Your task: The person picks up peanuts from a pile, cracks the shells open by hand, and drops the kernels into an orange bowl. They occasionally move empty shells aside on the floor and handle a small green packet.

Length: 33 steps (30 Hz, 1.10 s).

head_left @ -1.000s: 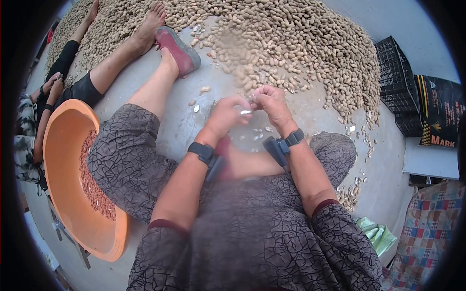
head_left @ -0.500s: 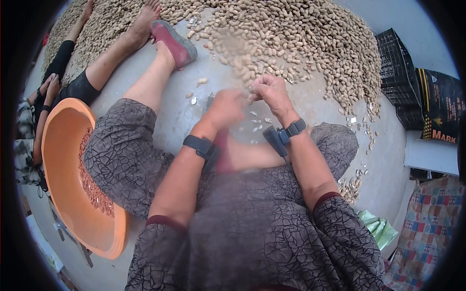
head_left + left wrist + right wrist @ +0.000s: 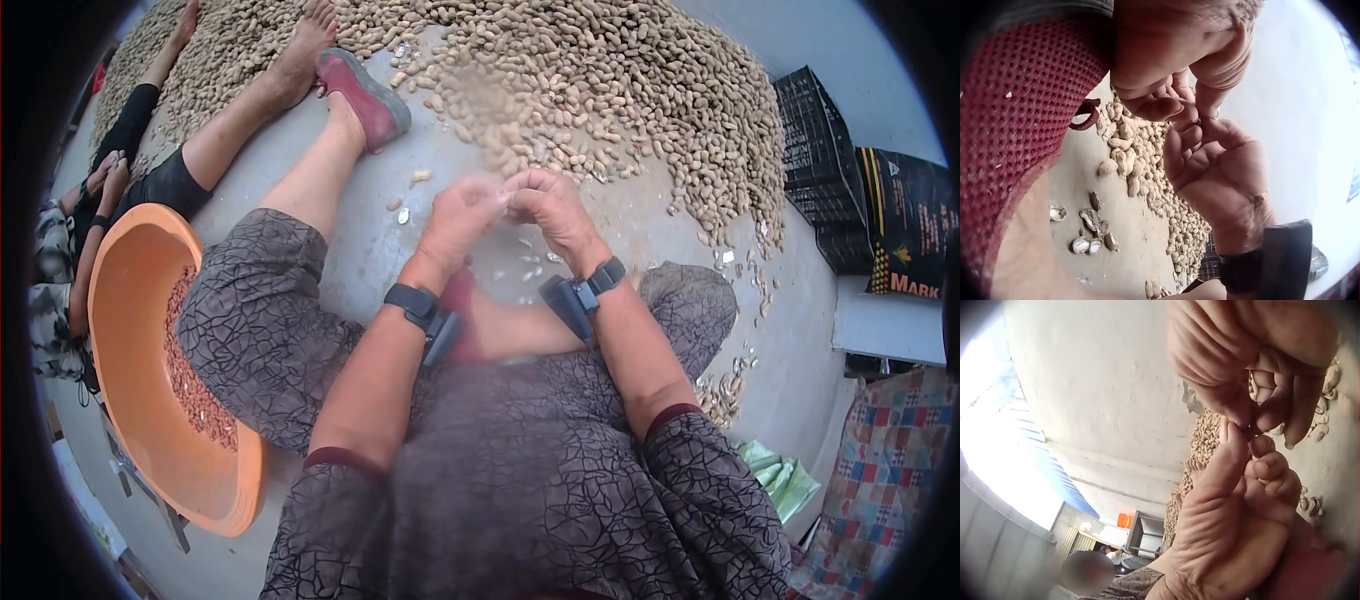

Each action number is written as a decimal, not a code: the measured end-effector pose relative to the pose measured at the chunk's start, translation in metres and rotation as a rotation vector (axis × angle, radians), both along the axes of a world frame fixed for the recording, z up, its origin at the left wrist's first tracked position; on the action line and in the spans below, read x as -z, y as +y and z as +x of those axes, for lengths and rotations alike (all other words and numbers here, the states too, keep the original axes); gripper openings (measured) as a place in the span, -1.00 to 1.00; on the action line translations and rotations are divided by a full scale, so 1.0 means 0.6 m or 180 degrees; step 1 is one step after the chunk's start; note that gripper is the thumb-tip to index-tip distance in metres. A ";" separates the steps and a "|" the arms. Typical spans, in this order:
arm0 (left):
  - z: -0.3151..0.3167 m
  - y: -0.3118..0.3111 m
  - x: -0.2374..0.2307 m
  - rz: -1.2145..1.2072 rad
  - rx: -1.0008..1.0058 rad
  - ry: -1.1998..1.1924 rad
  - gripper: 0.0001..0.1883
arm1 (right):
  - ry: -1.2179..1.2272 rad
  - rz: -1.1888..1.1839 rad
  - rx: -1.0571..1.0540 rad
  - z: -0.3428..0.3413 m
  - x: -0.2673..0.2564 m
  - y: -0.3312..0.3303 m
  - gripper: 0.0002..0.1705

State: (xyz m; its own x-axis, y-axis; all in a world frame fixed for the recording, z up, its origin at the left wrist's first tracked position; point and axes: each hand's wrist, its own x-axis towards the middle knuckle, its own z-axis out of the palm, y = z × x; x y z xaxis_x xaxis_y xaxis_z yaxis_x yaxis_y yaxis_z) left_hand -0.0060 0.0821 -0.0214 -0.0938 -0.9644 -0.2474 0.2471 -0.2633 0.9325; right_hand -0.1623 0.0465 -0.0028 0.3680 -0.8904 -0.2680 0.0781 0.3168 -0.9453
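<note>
My left hand (image 3: pixel 458 222) and right hand (image 3: pixel 556 212) meet in front of me, above the floor by my bent leg. Fingertips and thumbs of both pinch together around a small peanut, which they almost wholly hide. In the left wrist view the right hand (image 3: pixel 1216 165) faces the left one with its fingers curled in. The right wrist view has the left hand (image 3: pixel 1229 519) below, thumb against the other hand's tips. Beneath the hands lie split shells (image 3: pixel 1088 228) with pale insides. A large heap of unshelled peanuts (image 3: pixel 620 90) spreads across the floor beyond.
An orange basin (image 3: pixel 125 330) with reddish kernels (image 3: pixel 200 390) stands beside my left knee. Another person's legs (image 3: pixel 235 135) stretch along the heap at the left. To the right are a black crate (image 3: pixel 820 170), a dark printed sack (image 3: pixel 905 220) and a green bag (image 3: pixel 780 480).
My left hand, blurred and slightly apart from the right half a second ago, has come back against its fingertips. The right hand has stayed nearly in place. The head view has shifted slightly.
</note>
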 end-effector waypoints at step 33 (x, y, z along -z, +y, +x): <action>0.014 -0.002 0.015 0.0338 -0.0052 0.1473 -0.80 | 0.1523 -0.0621 -0.0493 -0.025 0.016 -0.023 -0.80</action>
State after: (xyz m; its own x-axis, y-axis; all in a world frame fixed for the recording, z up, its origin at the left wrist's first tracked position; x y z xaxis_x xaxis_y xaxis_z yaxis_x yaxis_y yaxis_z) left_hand 0.0023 0.0812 -0.0305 -0.2023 -0.9383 -0.2806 0.6352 -0.3438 0.6916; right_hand -0.1774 0.0329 -0.0125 0.3762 -0.8854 -0.2729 -0.4093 0.1054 -0.9063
